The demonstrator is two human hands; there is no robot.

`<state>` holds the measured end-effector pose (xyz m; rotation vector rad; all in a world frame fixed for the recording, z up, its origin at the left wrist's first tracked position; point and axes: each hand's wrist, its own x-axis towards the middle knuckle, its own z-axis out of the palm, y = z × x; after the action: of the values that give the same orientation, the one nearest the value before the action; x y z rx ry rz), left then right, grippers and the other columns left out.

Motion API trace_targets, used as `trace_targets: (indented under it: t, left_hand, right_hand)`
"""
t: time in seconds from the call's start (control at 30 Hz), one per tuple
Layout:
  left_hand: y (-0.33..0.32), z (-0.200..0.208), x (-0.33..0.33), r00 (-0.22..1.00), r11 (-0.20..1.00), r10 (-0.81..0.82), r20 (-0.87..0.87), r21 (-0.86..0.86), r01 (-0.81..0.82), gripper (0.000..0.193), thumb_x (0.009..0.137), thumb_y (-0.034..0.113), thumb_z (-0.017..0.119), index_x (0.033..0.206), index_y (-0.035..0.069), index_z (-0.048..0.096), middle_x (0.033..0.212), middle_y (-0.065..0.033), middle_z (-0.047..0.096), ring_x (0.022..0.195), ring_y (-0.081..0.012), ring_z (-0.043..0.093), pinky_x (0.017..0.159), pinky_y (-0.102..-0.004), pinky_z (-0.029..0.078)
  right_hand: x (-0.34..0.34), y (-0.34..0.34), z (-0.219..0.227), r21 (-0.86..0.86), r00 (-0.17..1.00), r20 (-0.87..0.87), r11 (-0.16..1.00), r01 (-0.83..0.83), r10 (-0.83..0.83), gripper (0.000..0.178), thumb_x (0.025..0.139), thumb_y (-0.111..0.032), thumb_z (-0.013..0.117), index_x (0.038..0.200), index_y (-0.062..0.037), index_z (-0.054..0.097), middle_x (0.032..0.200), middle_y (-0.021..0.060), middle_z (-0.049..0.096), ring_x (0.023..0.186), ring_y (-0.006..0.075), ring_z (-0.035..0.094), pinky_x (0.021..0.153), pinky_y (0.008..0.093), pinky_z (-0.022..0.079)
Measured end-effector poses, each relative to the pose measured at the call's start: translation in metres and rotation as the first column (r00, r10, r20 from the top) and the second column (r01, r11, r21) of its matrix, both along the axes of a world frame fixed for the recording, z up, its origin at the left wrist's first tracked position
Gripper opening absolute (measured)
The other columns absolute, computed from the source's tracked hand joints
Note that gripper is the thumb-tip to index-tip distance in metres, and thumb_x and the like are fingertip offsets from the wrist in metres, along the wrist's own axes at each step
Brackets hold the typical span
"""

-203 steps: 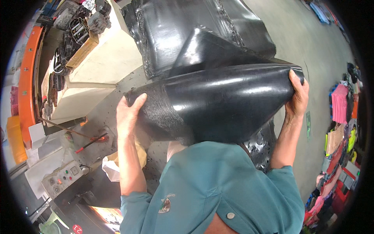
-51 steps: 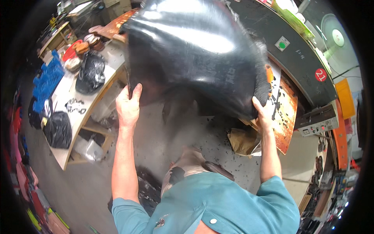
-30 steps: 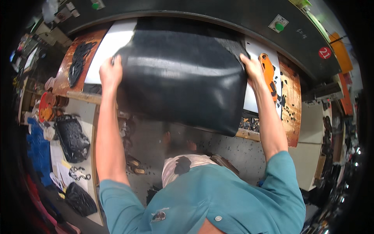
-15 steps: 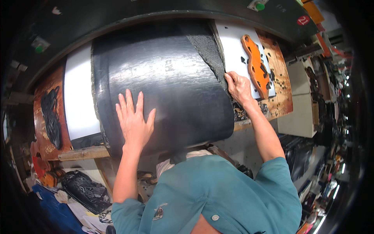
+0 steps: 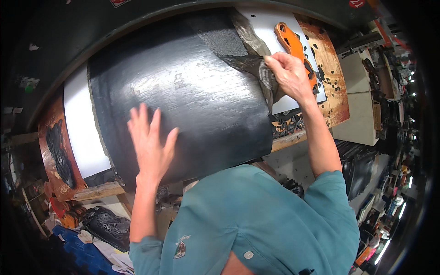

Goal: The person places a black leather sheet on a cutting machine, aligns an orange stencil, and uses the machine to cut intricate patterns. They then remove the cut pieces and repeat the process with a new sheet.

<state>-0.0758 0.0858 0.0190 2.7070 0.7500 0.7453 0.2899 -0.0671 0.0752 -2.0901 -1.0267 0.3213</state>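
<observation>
A wide, glossy black sheet (image 5: 192, 110) lies over the work surface and curves down at its near edge. My left hand (image 5: 152, 149) is spread over its left half, fingers apart; I cannot tell whether the palm presses on it. At the sheet's right edge, my right hand (image 5: 294, 77) pinches a thin, crinkled dark plastic film (image 5: 267, 79) between thumb and fingers and holds it lifted. The film is bunched below the fingertips. A rough grey patch (image 5: 224, 42) shows next to it at the upper right of the sheet.
Right of the sheet, an orange wavy-edged cutting die (image 5: 288, 37) and black scraps lie on a white board (image 5: 285, 104). Another white board (image 5: 86, 133) is at left, beside a black bundle (image 5: 59, 153). A dark machine beam (image 5: 151, 23) spans the far side.
My right hand has moved up and away from me, drawing the film off the sheet's right edge into a bunched fold. My left hand stays spread over the sheet. The whole view has shifted slightly.
</observation>
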Motion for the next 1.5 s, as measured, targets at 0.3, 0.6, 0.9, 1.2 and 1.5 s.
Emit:
trace_targets:
  t: [0.3,0.6,0.9,1.2,1.5]
  left_hand:
    - [-0.011,-0.014,0.133,0.953,0.963,-0.265,-0.147,-0.094,0.253,0.066,0.099,0.042,0.073,0.155,0.011,0.057,0.17,-0.0241,0.035,0.159,-0.0469,0.029,0.13,-0.0605,0.023]
    - [-0.034,-0.009,0.111,0.929,0.936,-0.317,-0.191,-0.222,0.274,0.069,0.096,0.043,0.075,0.155,0.011,0.057,0.171,-0.0253,0.034,0.16,-0.0484,0.027,0.128,-0.0636,0.022]
    - [-0.036,-0.013,0.105,0.927,0.928,-0.318,-0.2,-0.266,0.261,0.069,0.094,0.034,0.078,0.156,0.013,0.056,0.173,-0.0224,0.032,0.161,-0.0476,0.025,0.129,-0.0638,0.02]
    - [-0.03,-0.013,0.108,0.932,0.94,-0.304,-0.197,-0.221,0.26,0.07,0.093,0.031,0.08,0.156,0.011,0.055,0.172,-0.0237,0.033,0.16,-0.0492,0.026,0.128,-0.0638,0.023]
    - [-0.05,-0.008,0.092,0.897,0.921,-0.362,-0.252,-0.245,0.303,0.072,0.093,0.034,0.078,0.156,0.008,0.054,0.171,-0.0286,0.031,0.159,-0.0532,0.025,0.126,-0.0679,0.023]
  right_hand:
    - [0.136,0.033,0.011,0.34,0.48,-0.873,0.811,0.476,0.084,0.019,0.101,-0.019,0.075,0.092,-0.0042,0.066,0.081,0.0055,0.066,0.063,0.0142,0.06,0.054,0.0269,0.048]
    - [0.288,-0.019,-0.001,0.511,0.441,-0.86,0.449,0.733,0.259,0.014,0.104,-0.01,0.058,0.094,-0.0007,0.061,0.081,0.0086,0.058,0.066,0.0212,0.046,0.06,0.0352,0.038]
    - [0.277,-0.085,0.033,0.476,0.897,-0.377,0.782,0.401,-0.231,0.022,0.102,-0.026,0.077,0.102,-0.0035,0.078,0.089,-0.0004,0.073,0.08,0.0065,0.063,0.075,0.0235,0.05]
    - [0.253,-0.109,-0.018,-0.045,0.87,0.201,0.883,0.466,-0.449,0.039,0.097,-0.044,0.077,0.112,-0.0079,0.083,0.089,0.0043,0.079,0.083,0.0109,0.069,0.081,0.0296,0.054]
    - [0.237,-0.091,-0.047,-0.229,0.619,0.764,0.821,0.523,-0.182,0.033,0.092,-0.011,0.064,0.121,-0.0017,0.078,0.127,0.0255,0.07,0.12,0.0426,0.066,0.106,0.0473,0.052]
